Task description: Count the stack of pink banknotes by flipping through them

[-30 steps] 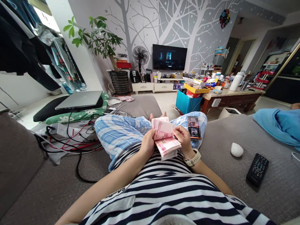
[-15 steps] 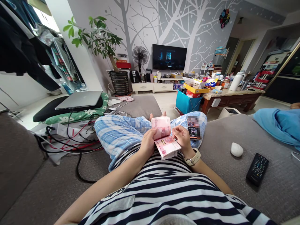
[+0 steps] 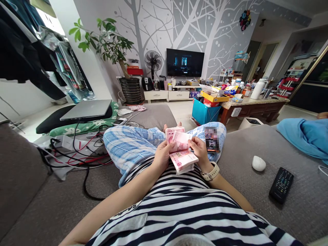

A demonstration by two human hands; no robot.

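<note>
A folded stack of pink 100 banknotes point(image 3: 183, 160) is held over my lap, its lower part hanging toward my striped shirt. My left hand point(image 3: 163, 155) is closed around the stack's left side, with the thumb pressed on top. Between the thumb and fingers of my right hand point(image 3: 200, 152) is the right edge of one banknote point(image 3: 182, 137), which stands bent up across the stack. The fingers under the notes are hidden. A phone point(image 3: 212, 140) with a partly blurred screen rests on my right thigh, just beyond my right hand.
On the grey sofa to my right lie a white mouse point(image 3: 258, 163) and a black remote control point(image 3: 281, 185). Tangled cables point(image 3: 77, 155) and a closed laptop point(image 3: 87, 109) are on my left. Ahead stand a blue storage box point(image 3: 205, 112) and a cluttered coffee table point(image 3: 256, 102).
My right hand has taken hold of a banknote's edge and raised it across the stack. More of the upper notes now shows behind it. My left hand keeps its place.
</note>
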